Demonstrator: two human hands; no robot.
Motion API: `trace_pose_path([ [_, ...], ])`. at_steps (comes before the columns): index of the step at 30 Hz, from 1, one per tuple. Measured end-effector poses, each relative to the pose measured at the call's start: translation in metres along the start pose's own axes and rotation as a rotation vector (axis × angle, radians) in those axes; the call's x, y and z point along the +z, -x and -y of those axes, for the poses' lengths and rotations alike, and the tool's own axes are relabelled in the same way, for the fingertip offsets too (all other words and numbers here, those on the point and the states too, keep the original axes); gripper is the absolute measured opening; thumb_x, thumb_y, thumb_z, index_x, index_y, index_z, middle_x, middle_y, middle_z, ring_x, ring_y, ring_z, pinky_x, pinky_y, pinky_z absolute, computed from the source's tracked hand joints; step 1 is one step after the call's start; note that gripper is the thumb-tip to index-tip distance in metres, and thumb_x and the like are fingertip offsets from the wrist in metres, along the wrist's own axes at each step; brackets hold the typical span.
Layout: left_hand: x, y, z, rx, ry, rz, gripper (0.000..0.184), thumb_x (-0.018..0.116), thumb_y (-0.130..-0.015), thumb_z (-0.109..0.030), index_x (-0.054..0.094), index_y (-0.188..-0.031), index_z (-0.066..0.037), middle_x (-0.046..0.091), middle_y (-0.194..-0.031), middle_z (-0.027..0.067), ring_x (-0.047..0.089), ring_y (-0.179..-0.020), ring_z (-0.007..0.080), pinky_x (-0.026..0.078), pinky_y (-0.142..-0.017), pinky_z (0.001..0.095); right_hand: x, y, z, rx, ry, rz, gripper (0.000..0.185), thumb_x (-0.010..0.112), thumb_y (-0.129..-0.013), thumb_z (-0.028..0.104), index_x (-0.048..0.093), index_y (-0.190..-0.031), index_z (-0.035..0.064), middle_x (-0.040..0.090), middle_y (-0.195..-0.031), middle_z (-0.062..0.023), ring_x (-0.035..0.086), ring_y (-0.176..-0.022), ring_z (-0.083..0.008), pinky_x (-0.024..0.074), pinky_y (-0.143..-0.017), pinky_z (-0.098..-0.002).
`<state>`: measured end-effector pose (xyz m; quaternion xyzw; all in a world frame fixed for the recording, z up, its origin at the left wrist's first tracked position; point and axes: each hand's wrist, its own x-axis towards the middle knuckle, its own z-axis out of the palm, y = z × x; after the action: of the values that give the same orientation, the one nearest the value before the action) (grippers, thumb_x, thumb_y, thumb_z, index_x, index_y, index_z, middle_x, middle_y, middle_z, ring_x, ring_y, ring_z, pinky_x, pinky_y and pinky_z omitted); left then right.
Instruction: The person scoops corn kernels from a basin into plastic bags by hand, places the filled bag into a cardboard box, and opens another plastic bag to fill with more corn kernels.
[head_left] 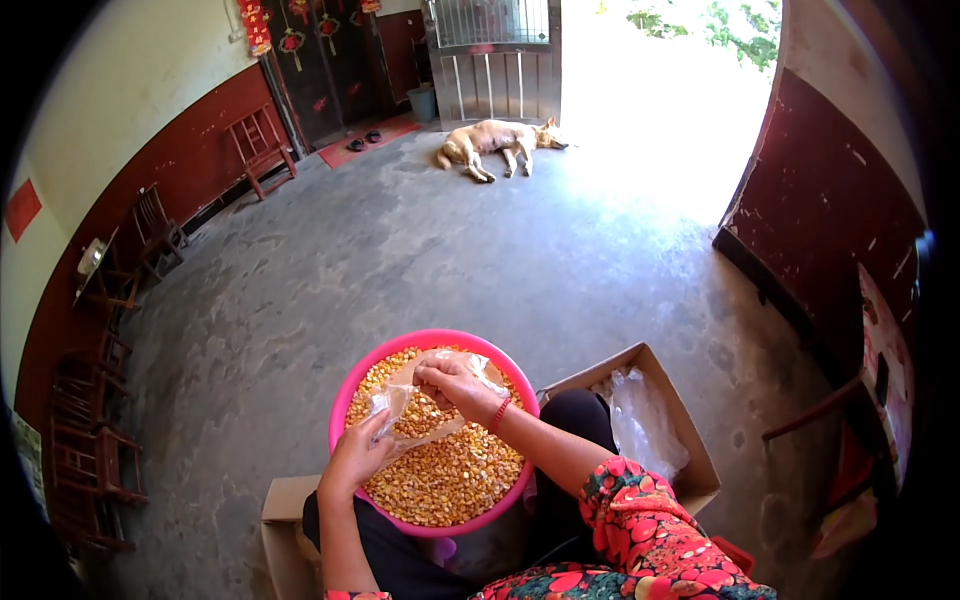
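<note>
A clear plastic bag (403, 397) is stretched between my two hands above a pink basin (343, 393) full of yellow corn kernels (455, 475). My left hand (358, 455) grips the bag's near left edge, with the fingers partly covered by the film. On the far side, my right hand (458, 388) has its fingers closed on the bag's rim. Whether any kernels are inside the bag, I cannot tell. The basin sits in front of my lap, between my knees.
An open cardboard box (690, 440) with clear plastic bags (640, 425) stands at the right. Another cardboard box (285, 500) is at the left. A dog (495, 142) lies near the metal door (500, 85). Wooden chairs (262, 150) line the left wall.
</note>
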<state>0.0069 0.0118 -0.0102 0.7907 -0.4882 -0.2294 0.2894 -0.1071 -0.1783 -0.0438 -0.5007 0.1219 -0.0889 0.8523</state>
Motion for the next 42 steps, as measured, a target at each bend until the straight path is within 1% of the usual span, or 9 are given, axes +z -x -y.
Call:
trace_pose_path([
  [2,0.002,-0.001,0.006,0.026,0.005,-0.014,0.051,0.062,-0.077,-0.01,0.051,-0.125,0.001,0.059,-0.117,0.0221,0.059,-0.107,0.0274,0.044,-0.092,0.0344,-0.008,-0.011,-0.014,-0.151,0.191,-0.189,0.019,0.05,-0.091,0.021,0.057,-0.078,0.0077,0.046,-0.062,0.0046,0.038,-0.05,-0.0028,0.0284,-0.043,-0.0187],
  [7,0.0,0.0,0.003,0.019,0.014,-0.017,0.05,0.062,-0.077,-0.01,0.051,-0.124,0.002,0.059,-0.116,0.0225,0.059,-0.106,0.0278,0.044,-0.091,0.0346,-0.011,-0.018,-0.029,-0.249,0.539,-0.162,0.023,0.051,-0.09,0.022,0.061,-0.085,0.0018,0.057,-0.074,0.0001,0.052,-0.072,-0.0081,0.0427,-0.065,-0.0244],
  [12,-0.001,0.0,0.006,0.052,0.009,-0.028,0.049,0.06,-0.077,-0.009,0.052,-0.123,0.003,0.059,-0.115,0.0227,0.059,-0.106,0.0293,0.045,-0.091,0.0352,0.001,-0.008,-0.032,-0.434,0.819,-0.213,0.022,0.055,-0.085,0.02,0.062,-0.085,-0.0009,0.058,-0.066,-0.0111,0.055,-0.065,-0.011,0.0454,-0.061,-0.0329],
  [16,0.0,-0.001,0.01,0.069,0.012,-0.035,0.047,0.058,-0.078,-0.012,0.052,-0.123,0.001,0.058,-0.115,0.0258,0.057,-0.107,0.0355,0.044,-0.092,0.0386,0.015,0.001,-0.033,-0.341,0.641,0.035,0.019,0.056,-0.084,0.018,0.063,-0.087,-0.0001,0.061,-0.067,-0.0081,0.055,-0.064,-0.0099,0.0459,-0.059,-0.031],
  [21,0.004,-0.002,0.02,0.107,-0.035,-0.04,0.045,0.054,-0.079,-0.009,0.052,-0.124,0.0,0.057,-0.116,0.025,0.056,-0.109,0.036,0.043,-0.093,0.0387,0.033,0.016,-0.052,-0.107,0.75,0.668,0.017,0.058,-0.082,0.015,0.064,-0.089,0.0003,0.064,-0.074,-0.0083,0.061,-0.069,-0.0163,0.0485,-0.064,-0.0316],
  [24,0.003,-0.002,0.015,0.087,-0.032,-0.032,0.045,0.053,-0.079,-0.009,0.053,-0.124,-0.001,0.057,-0.117,0.0251,0.055,-0.109,0.0358,0.043,-0.094,0.0385,0.038,0.021,-0.075,-0.329,0.968,0.769,0.018,0.058,-0.08,0.015,0.064,-0.091,0.0013,0.066,-0.083,-0.0151,0.063,-0.079,-0.0266,0.0493,-0.072,-0.0371],
  [28,0.004,-0.002,0.013,0.068,-0.022,-0.032,0.046,0.056,-0.079,-0.012,0.053,-0.124,-0.001,0.057,-0.115,0.0254,0.057,-0.106,0.0355,0.043,-0.092,0.0382,0.033,0.027,-0.099,-0.609,1.247,0.537,0.019,0.059,-0.073,0.015,0.064,-0.089,0.0049,0.061,-0.091,-0.0144,0.06,-0.089,-0.0312,0.047,-0.077,-0.0433],
  [32,0.002,-0.002,0.01,0.054,-0.025,-0.03,0.048,0.059,-0.078,-0.015,0.053,-0.123,-0.001,0.059,-0.111,0.0256,0.059,-0.103,0.0352,0.045,-0.09,0.0382,0.029,0.019,-0.115,-0.569,1.432,0.544,0.018,0.056,-0.073,0.015,0.062,-0.087,0.0052,0.059,-0.095,-0.0157,0.058,-0.091,-0.0338,0.0459,-0.076,-0.0459],
  [42,0.003,-0.002,0.014,0.061,-0.033,-0.029,0.048,0.06,-0.078,-0.017,0.054,-0.123,-0.002,0.06,-0.11,0.0254,0.06,-0.101,0.0348,0.046,-0.088,0.0379,0.033,0.022,-0.106,-0.405,1.417,0.589,0.021,0.053,-0.079,0.02,0.061,-0.074,0.001,0.061,-0.07,-0.018,0.061,-0.07,-0.0353,0.048,-0.067,-0.0461],
])
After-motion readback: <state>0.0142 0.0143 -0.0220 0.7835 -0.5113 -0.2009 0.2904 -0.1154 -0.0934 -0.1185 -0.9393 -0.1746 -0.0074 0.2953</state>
